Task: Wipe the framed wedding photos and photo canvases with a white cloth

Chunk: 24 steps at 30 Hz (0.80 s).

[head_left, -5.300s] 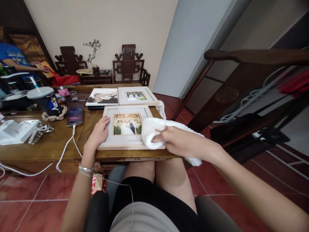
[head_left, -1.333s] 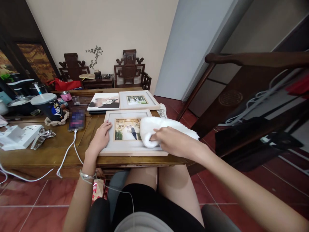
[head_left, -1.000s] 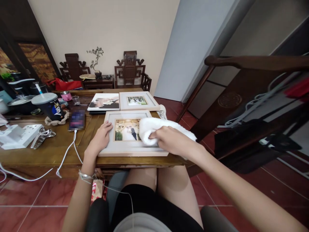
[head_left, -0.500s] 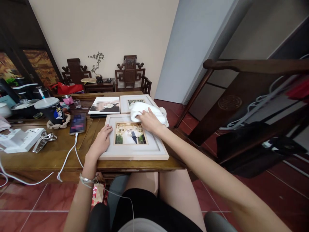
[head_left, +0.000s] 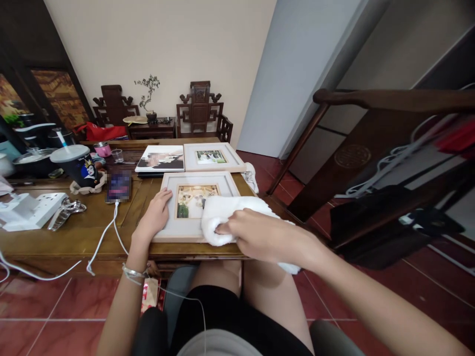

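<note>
A light wooden picture frame lies flat at the table's front edge, with a photo inside a white mount. My left hand holds its left side, fingers laid over the rim; the thumb is hidden. In my right hand is a bunched white cloth, pressed onto the frame's lower right and covering that corner and part of the photo. Part of the cloth hangs past the front edge. Behind lie a second picture frame and a white-edged photo panel on a dark stack.
On the wooden table to the left are a phone with a white cable, a lidded cup, a power strip, a crumpled clear wrapper and a pink mug. A wooden chair stands at right.
My right hand has moved the cloth from the frame's upper right corner toward me, to its lower right. The second frame's photo is uncovered now. My left hand has stayed on the left rim.
</note>
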{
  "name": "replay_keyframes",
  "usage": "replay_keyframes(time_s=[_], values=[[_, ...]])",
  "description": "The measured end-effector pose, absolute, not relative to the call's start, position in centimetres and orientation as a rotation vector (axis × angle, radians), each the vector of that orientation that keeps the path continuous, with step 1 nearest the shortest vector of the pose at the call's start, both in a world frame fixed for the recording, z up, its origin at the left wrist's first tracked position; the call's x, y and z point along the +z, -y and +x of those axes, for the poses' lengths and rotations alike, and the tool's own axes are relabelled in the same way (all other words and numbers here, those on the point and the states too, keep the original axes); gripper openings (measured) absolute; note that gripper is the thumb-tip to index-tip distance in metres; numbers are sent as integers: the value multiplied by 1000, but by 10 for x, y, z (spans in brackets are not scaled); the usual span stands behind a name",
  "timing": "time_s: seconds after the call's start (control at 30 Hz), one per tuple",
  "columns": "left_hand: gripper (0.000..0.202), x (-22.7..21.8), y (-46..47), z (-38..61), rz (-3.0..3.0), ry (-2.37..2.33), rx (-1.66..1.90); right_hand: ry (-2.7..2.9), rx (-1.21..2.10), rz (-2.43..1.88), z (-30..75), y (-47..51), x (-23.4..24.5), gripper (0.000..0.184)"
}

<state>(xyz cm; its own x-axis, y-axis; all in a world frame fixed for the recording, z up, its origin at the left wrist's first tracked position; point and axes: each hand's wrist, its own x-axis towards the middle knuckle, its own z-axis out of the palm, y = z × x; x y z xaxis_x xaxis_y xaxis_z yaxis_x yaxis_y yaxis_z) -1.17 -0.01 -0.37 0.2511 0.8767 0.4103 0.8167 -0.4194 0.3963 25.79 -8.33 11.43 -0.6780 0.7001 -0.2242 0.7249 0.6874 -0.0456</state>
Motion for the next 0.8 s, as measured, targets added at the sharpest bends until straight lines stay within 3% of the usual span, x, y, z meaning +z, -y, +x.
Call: replay_keyframes(time_s=[0.3,0.47,0.67,0.8], values=[[48,-7,-1,-17,2426,-1604,874,-2815,222,1397,250,16,56,62],[47,-6,-2,-17,2402,-1592,894,-2712,414,1570,241,-42,47,61],[46,-6,-4,-17,2395,-1596,918,-2762,419,1395,236,-25,47,46],[47,-6,-3,-16,2386,-1605,943,-2772,250,1272,243,29,66,45]])
